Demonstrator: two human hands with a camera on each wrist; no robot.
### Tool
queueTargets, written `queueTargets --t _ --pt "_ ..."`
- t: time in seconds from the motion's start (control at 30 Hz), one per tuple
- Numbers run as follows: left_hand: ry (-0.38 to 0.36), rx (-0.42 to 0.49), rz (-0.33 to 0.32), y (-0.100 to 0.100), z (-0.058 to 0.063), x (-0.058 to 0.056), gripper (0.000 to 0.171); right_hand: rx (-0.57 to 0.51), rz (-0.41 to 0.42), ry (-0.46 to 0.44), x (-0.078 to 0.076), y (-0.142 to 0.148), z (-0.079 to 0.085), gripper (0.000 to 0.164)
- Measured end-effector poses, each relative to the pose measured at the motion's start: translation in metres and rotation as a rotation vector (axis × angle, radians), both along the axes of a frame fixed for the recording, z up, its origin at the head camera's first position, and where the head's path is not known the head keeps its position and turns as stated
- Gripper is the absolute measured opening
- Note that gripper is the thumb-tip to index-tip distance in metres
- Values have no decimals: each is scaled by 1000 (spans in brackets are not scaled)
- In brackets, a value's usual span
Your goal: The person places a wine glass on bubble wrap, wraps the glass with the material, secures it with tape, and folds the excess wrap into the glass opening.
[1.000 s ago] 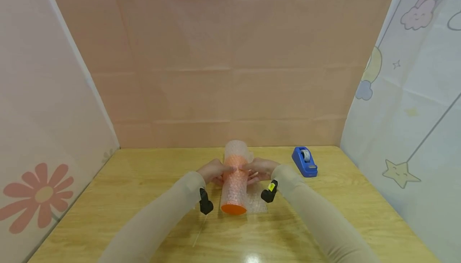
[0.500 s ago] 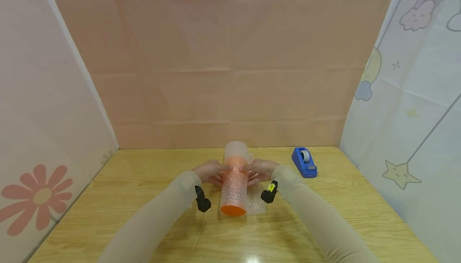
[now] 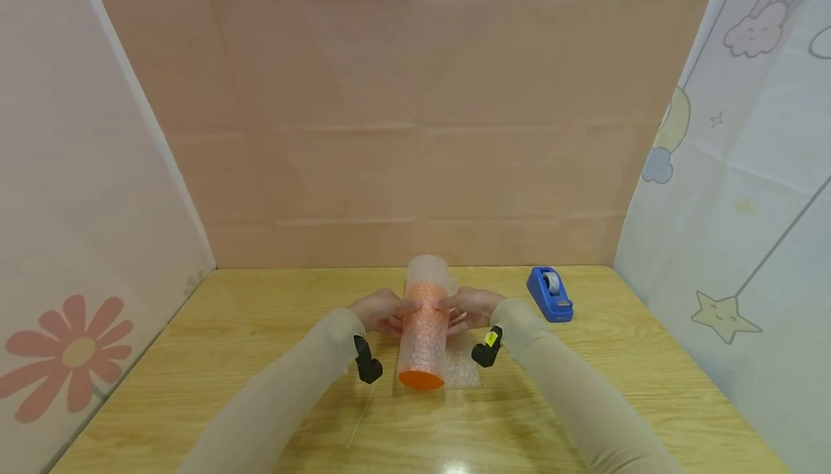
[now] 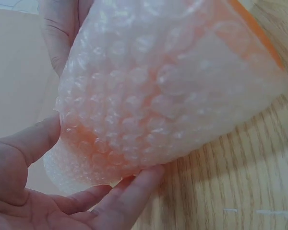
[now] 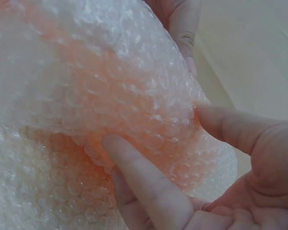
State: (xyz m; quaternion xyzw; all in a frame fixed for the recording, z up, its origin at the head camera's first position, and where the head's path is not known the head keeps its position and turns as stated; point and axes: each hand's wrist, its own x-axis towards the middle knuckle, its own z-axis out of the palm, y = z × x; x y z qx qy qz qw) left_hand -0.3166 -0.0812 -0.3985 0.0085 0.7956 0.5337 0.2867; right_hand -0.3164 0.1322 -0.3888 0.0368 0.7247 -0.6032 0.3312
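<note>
An orange cylinder [image 3: 421, 380], its near end showing, lies wrapped in clear bubble wrap [image 3: 425, 340] on the table, lengthwise away from me. On its left side my left hand [image 3: 383, 310] grips the wrap, thumb on top and fingers [image 4: 139, 191] low along the side. From the right my right hand [image 3: 472, 306] holds it the same way, with fingertips [image 5: 113, 143] against the wrap near where a loose flap [image 3: 464, 371] spreads flat on the table. Past the cylinder's far end, the wrap stands out as a pale hollow tube.
A blue tape dispenser [image 3: 550, 293] with a roll of tape stands at the back right of the wooden table [image 3: 273, 330]. A thin pale strip [image 3: 360, 416] lies in front of my left wrist. Fabric walls enclose the back and both sides.
My thumbs have drawn slightly apart on top of the wrap, and my left wrist sits a little farther left. The wrapped cylinder has stayed almost in place.
</note>
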Motion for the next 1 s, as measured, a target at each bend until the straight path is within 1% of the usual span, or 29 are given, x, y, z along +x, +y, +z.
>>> queueTargets --t 0.13,0.23,0.37,0.57,0.67,0.77,0.87,0.93,1.0 --pt "-10 31 -2 0 -1 1 44 -19 7 -8 0 1 -1 61" --pt "-8 52 -5 -1 0 2 40 -42 10 -12 0 0 -2 63" --pt "16 33 -12 -5 3 4 35 -66 8 -13 0 -3 -5 61" --pt "27 0 -1 -7 5 5 36 -88 4 -20 0 -6 -8 52" --pt "34 -7 -4 -6 6 5 36 -70 13 -16 0 -6 -9 44" --pt "45 -12 -11 -5 7 6 35 -33 41 -2 0 -4 -8 36" --pt "55 -10 -16 -3 8 7 34 42 91 49 0 -1 -6 26" --pt "68 -12 -18 -2 9 7 33 73 117 87 -1 1 -4 19" --pt "73 -7 -18 -2 9 7 32 89 136 118 -1 2 -2 18"
